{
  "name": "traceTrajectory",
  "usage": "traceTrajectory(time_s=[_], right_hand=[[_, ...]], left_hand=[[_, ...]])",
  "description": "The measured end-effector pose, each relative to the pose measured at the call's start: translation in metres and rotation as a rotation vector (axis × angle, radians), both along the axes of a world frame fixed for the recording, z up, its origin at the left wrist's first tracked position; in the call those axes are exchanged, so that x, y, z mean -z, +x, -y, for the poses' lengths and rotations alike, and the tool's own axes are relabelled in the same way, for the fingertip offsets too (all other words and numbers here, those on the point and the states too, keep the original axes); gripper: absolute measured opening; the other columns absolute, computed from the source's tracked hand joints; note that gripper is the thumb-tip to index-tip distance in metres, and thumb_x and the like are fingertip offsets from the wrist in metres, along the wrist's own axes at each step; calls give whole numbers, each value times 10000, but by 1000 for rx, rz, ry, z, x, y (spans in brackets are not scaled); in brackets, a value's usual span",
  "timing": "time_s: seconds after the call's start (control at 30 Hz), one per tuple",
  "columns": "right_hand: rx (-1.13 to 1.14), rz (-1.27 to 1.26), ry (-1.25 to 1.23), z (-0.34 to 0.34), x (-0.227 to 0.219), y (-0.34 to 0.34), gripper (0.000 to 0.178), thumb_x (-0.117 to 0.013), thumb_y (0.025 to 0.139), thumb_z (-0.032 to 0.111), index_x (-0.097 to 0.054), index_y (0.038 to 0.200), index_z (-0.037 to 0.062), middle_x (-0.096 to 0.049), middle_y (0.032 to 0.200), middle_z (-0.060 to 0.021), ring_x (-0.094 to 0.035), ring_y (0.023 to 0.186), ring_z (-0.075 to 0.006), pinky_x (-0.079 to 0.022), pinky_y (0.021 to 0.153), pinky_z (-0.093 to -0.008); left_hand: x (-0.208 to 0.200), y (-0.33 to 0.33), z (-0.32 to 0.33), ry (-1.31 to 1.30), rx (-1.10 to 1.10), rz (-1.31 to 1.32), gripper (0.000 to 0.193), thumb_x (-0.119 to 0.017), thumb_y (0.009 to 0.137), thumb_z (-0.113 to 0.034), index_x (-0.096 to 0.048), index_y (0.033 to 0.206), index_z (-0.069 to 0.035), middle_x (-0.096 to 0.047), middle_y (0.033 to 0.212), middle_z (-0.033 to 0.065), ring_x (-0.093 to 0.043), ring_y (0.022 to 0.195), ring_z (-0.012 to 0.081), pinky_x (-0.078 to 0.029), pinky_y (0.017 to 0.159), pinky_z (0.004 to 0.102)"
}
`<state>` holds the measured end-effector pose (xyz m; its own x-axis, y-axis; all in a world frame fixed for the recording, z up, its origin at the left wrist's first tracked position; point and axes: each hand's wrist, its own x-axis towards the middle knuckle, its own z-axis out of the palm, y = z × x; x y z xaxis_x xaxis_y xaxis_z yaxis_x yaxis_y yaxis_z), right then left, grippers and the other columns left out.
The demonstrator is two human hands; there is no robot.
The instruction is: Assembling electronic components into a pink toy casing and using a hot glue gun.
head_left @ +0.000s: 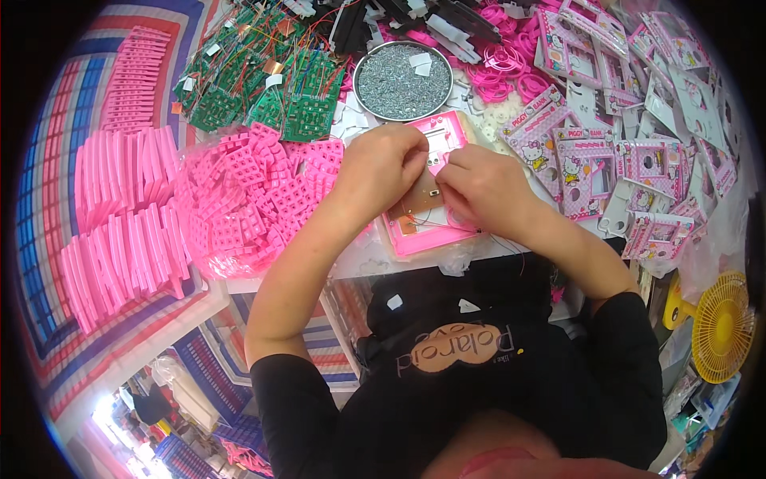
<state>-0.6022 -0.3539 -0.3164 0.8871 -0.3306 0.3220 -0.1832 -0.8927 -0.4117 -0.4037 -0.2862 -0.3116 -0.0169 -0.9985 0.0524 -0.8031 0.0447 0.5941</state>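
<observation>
A pink plastic casing [431, 243] lies at the table's front edge, with a brown circuit board [416, 196] and thin wires inside it. My left hand [384, 166] is over the casing's left side, its fingers bent and pinched together. From the right, my right hand [488, 185] reaches over the casing with thumb and fingertips pressed together. The two hands are close but apart. What either pinch holds is hidden by the fingers. Just beyond the hands stands a round metal tray [359, 97] full of small screws.
Pink keypad pieces [239, 203] are heaped at the left, beside stacked pink plastic panels [124, 259]. Green circuit boards [311, 100] with wires lie behind them. Printed pink-and-white panels [581, 172] pile up at the right. Below them is a yellow fan [724, 327].
</observation>
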Motion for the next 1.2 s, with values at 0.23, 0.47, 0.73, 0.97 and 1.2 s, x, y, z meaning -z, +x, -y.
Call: traceTrajectory(time_s=[0.23,0.47,0.73,0.97,1.2], right_hand=[[110,86,72,-6,-2,-4,103,-735,794,123,-672,862,78,-589,828,-59,-605,779,-247,-506,645,-373],[113,9,59,-4,-8,-3,118,-730,792,118,-645,850,60,-592,842,-83,-602,811,-276,-506,694,-404],[42,-176,39,16,-4,6,172,-684,805,86,-593,949,61,-598,860,-96,-612,841,-305,-510,726,-429],[91,171,119,22,16,16,128,-738,797,108,-675,902,72,-628,1073,-78,-531,1048,-320,-456,909,-434],[-104,34,-67,28,2,8,172,-768,761,122,-720,922,85,-645,1082,-48,-560,1032,-320,-482,869,-430]], left_hand=[[1,-7,4,-12,87,186,93,-676,877,-141,-669,909,-54,-637,920,122,-663,872,329,-528,728,432],[6,-16,2,-11,136,288,87,-669,849,-121,-653,868,-39,-625,935,137,-661,904,348,-539,734,460],[5,5,14,107,82,-45,137,-752,800,-115,-679,844,-8,-664,888,168,-661,869,361,-520,761,462],[-4,4,16,176,-12,-106,149,-765,801,-96,-708,885,13,-694,824,162,-692,767,313,-536,702,395],[0,13,22,174,53,-74,122,-751,817,-116,-730,886,-18,-707,828,165,-696,773,327,-541,706,400]])
